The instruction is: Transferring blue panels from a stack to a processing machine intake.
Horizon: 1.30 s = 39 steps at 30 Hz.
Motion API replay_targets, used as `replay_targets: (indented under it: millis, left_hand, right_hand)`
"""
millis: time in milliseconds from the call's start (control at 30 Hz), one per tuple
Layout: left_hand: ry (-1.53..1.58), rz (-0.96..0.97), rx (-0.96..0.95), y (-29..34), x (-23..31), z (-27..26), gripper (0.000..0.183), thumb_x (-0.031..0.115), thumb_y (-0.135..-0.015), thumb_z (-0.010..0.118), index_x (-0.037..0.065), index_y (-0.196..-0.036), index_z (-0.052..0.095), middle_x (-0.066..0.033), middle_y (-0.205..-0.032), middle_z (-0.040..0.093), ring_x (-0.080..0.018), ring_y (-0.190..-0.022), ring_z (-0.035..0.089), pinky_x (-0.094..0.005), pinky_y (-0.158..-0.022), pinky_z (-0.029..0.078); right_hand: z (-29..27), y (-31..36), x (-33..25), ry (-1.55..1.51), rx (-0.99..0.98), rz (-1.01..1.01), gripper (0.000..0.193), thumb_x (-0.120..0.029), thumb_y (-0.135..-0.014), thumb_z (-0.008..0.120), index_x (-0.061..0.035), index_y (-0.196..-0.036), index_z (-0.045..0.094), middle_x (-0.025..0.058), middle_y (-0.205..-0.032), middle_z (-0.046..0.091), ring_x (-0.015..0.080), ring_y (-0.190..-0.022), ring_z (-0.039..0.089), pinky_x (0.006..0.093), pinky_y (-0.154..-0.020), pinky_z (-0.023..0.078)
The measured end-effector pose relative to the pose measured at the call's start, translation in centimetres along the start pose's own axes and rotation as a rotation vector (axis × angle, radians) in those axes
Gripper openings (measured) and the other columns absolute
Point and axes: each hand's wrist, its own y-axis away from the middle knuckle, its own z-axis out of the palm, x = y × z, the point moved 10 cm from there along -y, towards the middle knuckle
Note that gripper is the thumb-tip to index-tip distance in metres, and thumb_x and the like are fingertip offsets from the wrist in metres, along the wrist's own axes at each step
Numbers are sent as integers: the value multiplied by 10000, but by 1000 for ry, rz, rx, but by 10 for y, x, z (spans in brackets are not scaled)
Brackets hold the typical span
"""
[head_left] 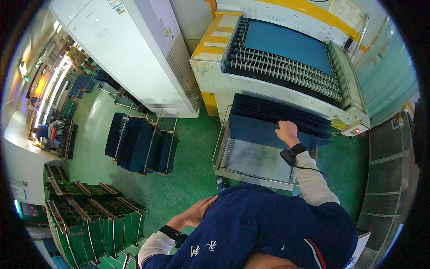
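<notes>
My right hand (287, 133) is closed at the upper edge of a dark blue panel (251, 130), with fingers curled and the thumb toward the left. This flat panel leans in a metal rack cart (255, 178) with slotted sides. Behind it in the same cart stand several more dark blue panels (268, 106), close together. My left hand (198, 212) lies against the left side of my dark blue top, fingers stretched out and holding nothing. Past the cart, a roller conveyor machine (286, 67) carries a lighter blue panel (286, 42) flat on its rollers.
On the left, a rack of dark panels (143, 143) stands on the green floor, near a tall white cabinet (121, 49). Green boards fill racks (94, 210) at lower left. A grey metal framed panel (389, 166) stands at right. Another person (45, 131) works far left.
</notes>
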Motion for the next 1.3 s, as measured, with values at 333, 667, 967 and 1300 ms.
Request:
replay_targets:
  millis: [333, 667, 967, 1300]
  left_hand:
    - [-5, 18, 15, 0, -2, 1, 995, 280, -803, 751, 60, -1594, 189, -222, -1546, 365, -400, -1403, 402, -451, -1176, 341]
    - [-19, 32, 7, 0, -5, 3, 986, 281, -816, 742, 62, -1596, 181, -220, -1555, 356, -400, -1407, 399, -450, -1178, 338]
    - [25, -12, -5, 0, -7, 2, 982, 296, -825, 737, 73, -1600, 177, -217, -1564, 346, -401, -1413, 388, -455, -1182, 331]
    - [1, 2, -9, 0, -11, 6, 1000, 286, -812, 742, 77, -1603, 166, -211, -1570, 340, -400, -1417, 383, -458, -1184, 328]
  right_hand:
    - [-2, 1, -1, -6, 17, -11, 294, -294, -785, 780, -110, -1012, 748, 138, -996, 738, 339, -994, 696, 462, -830, 548]
    - [-2, 0, -1, -2, 18, -7, 281, -304, -784, 784, -113, -986, 748, 138, -976, 737, 342, -979, 698, 460, -826, 548]
    - [-2, -1, -1, -5, 32, -12, 276, -307, -781, 785, -111, -972, 747, 139, -965, 736, 345, -966, 697, 465, -807, 545]
    - [-3, -1, -1, -12, 41, -16, 275, -309, -774, 789, -107, -956, 742, 138, -957, 734, 345, -961, 697, 464, -807, 546]
